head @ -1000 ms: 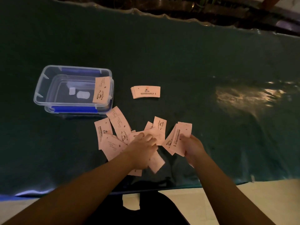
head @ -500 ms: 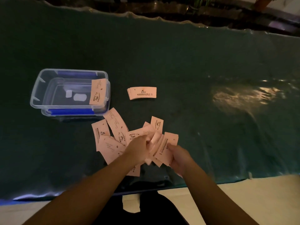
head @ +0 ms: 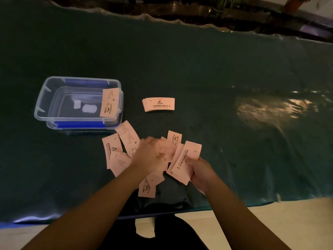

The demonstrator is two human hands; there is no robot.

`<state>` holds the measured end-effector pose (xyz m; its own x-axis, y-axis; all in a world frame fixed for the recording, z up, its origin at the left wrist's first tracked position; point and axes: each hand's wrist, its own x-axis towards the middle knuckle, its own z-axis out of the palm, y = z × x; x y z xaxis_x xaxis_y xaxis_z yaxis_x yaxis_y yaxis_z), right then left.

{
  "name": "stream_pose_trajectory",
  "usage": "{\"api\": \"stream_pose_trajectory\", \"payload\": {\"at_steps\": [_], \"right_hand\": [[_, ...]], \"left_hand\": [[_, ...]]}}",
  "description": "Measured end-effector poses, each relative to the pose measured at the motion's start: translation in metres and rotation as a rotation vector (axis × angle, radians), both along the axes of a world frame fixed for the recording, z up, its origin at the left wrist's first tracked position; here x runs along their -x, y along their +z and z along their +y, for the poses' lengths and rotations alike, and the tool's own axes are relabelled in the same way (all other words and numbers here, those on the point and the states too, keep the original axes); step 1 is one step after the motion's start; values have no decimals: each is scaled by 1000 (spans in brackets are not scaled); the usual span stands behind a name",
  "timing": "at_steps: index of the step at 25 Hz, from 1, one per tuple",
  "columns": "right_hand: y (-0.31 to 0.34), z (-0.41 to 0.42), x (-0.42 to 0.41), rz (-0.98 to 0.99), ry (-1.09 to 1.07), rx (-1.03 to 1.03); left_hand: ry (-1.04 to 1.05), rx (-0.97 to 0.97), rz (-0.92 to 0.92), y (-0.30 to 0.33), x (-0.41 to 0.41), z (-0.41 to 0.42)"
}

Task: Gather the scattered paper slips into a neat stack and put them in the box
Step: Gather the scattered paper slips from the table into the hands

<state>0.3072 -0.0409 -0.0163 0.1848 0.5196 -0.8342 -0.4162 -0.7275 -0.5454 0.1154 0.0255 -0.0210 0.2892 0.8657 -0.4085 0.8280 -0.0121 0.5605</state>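
Your right hand [head: 199, 171] is closed on a fanned bunch of slips [head: 183, 161]. Your left hand [head: 151, 156] lies blurred on the loose slips [head: 124, 141]; its grip is unclear. Square the bunch before adding. A small stack [head: 159, 104] sits right of the box [head: 54, 87], one slip [head: 110, 102] on its rim.

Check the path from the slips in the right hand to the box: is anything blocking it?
Nothing solid blocks it. Between the right hand and the open box lie only loose slips and the left hand. One slip leans on the box's right wall.
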Motion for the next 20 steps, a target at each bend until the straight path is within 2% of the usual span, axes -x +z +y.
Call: {"api": "stream_pose_trajectory", "payload": {"at_steps": [3,5,10,14,17,20], "right_hand": [[0,4,-6,0,-63,32],[1,5,-5,23,-73,39],[-1,9,6,107,-88,1],[5,16,2,175,-88,-49],[9,23,-3,119,-5,-69],[9,30,-7,-15,91,-85]], "left_hand": [[-180,-7,375,2,10,15],[-267,-22,437,0,10,18],[-211,-98,374,2,-5,14],[-61,120,50,4,-16,9],[5,213,-70,6,-22,7],[80,219,-136,6,-26,3]]}}
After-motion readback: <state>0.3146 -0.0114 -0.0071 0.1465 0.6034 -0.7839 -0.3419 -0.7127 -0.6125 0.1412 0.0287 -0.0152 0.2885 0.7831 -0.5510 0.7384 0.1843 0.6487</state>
